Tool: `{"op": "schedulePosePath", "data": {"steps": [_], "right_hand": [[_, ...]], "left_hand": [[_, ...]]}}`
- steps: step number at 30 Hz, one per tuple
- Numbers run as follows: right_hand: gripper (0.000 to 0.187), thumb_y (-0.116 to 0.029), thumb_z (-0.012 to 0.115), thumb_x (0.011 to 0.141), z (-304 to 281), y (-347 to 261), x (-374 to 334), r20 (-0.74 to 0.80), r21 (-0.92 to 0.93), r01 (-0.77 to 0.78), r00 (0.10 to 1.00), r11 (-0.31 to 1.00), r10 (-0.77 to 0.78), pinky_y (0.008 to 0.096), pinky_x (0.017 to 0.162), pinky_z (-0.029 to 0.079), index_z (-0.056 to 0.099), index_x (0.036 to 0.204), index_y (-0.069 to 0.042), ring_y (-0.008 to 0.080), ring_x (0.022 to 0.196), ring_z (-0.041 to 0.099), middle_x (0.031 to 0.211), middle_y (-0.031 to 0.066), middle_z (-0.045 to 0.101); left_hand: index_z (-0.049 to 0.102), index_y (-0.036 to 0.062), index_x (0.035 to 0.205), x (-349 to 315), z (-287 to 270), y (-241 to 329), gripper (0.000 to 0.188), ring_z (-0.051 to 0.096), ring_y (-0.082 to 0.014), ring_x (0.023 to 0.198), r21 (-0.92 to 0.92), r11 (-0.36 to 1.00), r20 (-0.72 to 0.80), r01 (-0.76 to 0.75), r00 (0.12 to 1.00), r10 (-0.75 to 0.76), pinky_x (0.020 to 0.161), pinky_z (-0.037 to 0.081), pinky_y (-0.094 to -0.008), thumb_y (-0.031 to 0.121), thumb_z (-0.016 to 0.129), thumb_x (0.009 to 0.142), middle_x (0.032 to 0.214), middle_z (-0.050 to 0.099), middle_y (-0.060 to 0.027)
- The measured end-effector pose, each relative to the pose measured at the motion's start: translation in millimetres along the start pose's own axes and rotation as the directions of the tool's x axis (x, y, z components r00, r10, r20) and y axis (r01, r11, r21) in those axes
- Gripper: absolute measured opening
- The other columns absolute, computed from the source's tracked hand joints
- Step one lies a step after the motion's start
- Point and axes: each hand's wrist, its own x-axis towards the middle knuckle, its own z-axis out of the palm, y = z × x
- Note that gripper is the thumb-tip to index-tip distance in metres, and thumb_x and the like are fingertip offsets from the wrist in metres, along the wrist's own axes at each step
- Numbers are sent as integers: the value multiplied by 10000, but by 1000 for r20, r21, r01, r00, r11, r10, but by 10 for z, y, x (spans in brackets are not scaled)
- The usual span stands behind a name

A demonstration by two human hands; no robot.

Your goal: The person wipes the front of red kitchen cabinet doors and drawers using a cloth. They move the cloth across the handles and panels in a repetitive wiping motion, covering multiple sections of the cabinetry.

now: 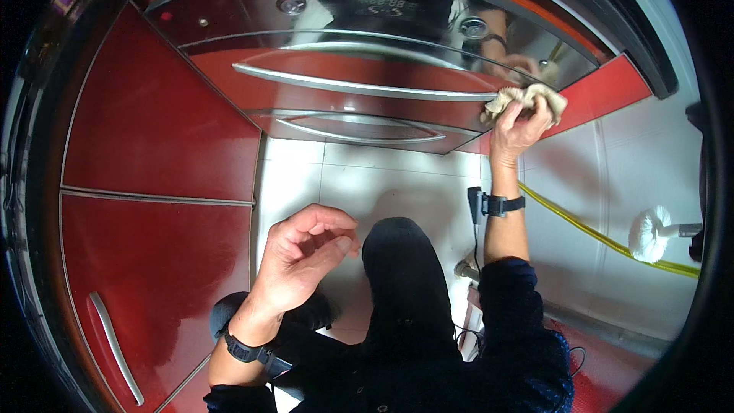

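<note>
Right hand (518, 128) grips one crumpled beige cloth (526, 98), long axis horizontal, against the glossy red-and-steel appliance front (359, 61). Left hand (306, 254) hangs loosely curled, holding nothing. Two curved steel handles (359, 86) run horizontally.

Glossy red cabinet doors (153, 138) line the left. Pale floor tiles (367, 176) lie below. A yellow hose (604, 239) crosses the white wall tiles (634, 160).

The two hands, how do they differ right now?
The right hand is stretched out and presses a beige cloth against the shiny front of the appliance; the left hand holds nothing. The right hand is closed around the cloth, the left hand loosely curled in the air above the white floor tiles. Both wrists wear a dark band.
</note>
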Motion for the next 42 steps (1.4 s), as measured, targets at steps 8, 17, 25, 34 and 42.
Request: {"op": "schedulePosePath", "data": {"steps": [8,17,25,34,42], "right_hand": [[325,-70,659,931,281,-290,-1051,114,11,-301,948,953,298,489,1069,481,611,1230,46,414,1142,635,1192,237,662],[265,-62,611,944,1577,-2157,-1993,536,519,32,766,854,-354,490,812,580,746,1165,-118,323,923,722,1036,105,746],[124,-113,736,904,930,-1164,-1441,549,361,342,674,868,-494,444,817,596,787,1008,-70,312,918,757,966,130,783],[144,-157,692,916,1238,-1703,-1489,559,462,364,588,809,-584,435,716,622,769,1037,-141,295,795,772,854,103,776],[112,-149,707,979,1113,-1670,-1337,640,396,278,600,875,-480,460,758,622,751,1056,-81,327,849,788,936,162,794]], "left_hand": [[712,29,1191,-283,-97,103,215,731,-131,967,31,1000,-74,3,997,-1,855,581,-273,-91,651,1023,1028,748,-54],[713,18,1184,-533,-173,228,218,709,-115,877,36,999,-194,-38,980,45,754,539,-247,-96,631,1016,990,765,-73],[694,15,1202,-405,-235,185,198,718,-126,913,-32,996,-187,-85,979,78,813,564,-262,-79,634,1038,1020,745,-63],[736,15,1198,-481,-372,186,223,747,-184,883,-51,992,-279,-116,955,98,796,595,-287,-91,668,1014,1014,776,-111],[714,4,1213,-323,-316,136,195,730,-162,894,-54,995,-270,-89,960,72,838,600,-297,-66,643,1045,1025,754,-88]]}}
